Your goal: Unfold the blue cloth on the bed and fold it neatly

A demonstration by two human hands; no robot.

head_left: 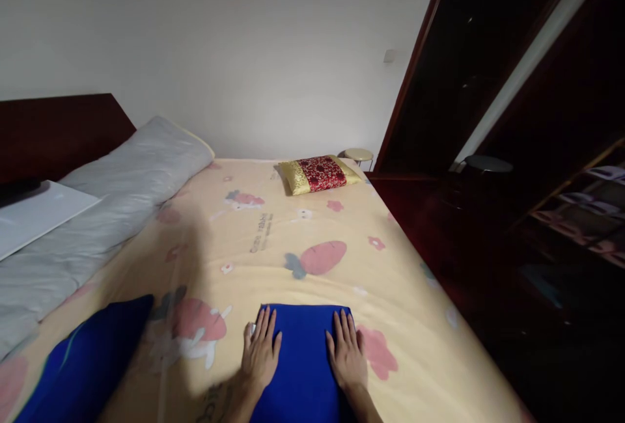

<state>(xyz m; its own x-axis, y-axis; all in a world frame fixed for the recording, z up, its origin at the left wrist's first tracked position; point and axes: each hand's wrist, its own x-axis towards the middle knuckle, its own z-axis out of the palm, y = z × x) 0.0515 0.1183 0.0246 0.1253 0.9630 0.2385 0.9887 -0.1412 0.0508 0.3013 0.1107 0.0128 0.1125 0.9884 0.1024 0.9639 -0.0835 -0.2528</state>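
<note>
A flat blue cloth [303,364] lies on the bed's printed sheet [273,228], its lower part cut off by the picture's bottom edge. My left hand [262,351] rests flat on the cloth's left edge near the far corner, fingers stretched out. On the opposite edge, my right hand [346,351] presses flat near the far right corner, its fingers also extended. Neither hand grips anything. A second blue piece of fabric [92,358] lies further left on the bed.
A red and gold cushion [322,174] sits at the bed's far end, with a round stool [359,155] behind it. Grey bedding [141,163] and a white board [43,211] lie at left. Beyond the bed's right edge are dark floor and a shoe rack [586,215].
</note>
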